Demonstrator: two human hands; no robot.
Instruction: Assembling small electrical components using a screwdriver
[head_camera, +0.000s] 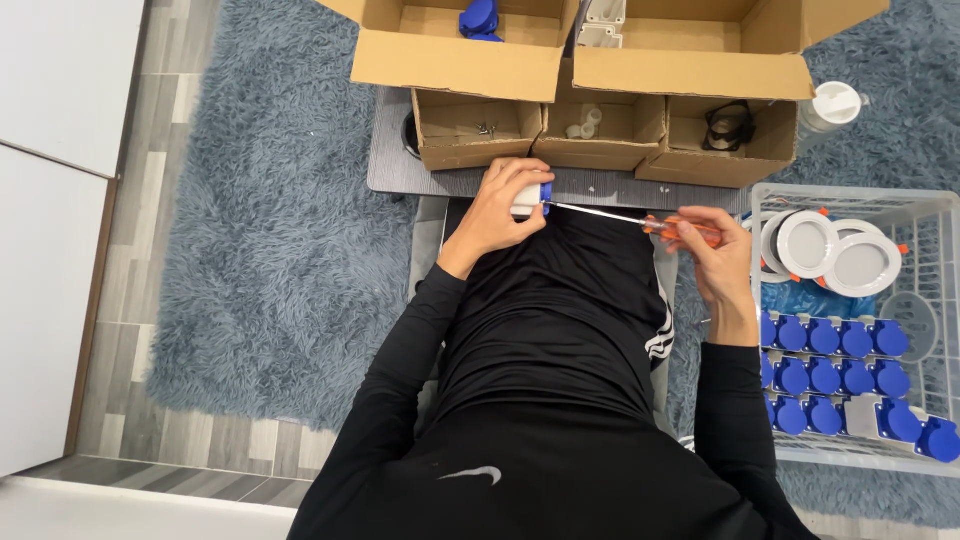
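Screw-driving step: left hand (500, 205) clamps the white-and-blue socket (532, 198); right hand (712, 255) grips the screwdriver (640, 222), tip at the socket. Steady alignment seems needed next.

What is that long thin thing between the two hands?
In the head view, a screwdriver's metal shaft spans from the right hand, which grips its orange handle, to the white and blue part in the left hand.

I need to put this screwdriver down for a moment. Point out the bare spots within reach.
Free: the grey rug left of the left hand, and the grey board strip beside the small cardboard boxes. Crowded: the white basket by the right hand, full of blue-capped parts and round white lamps.
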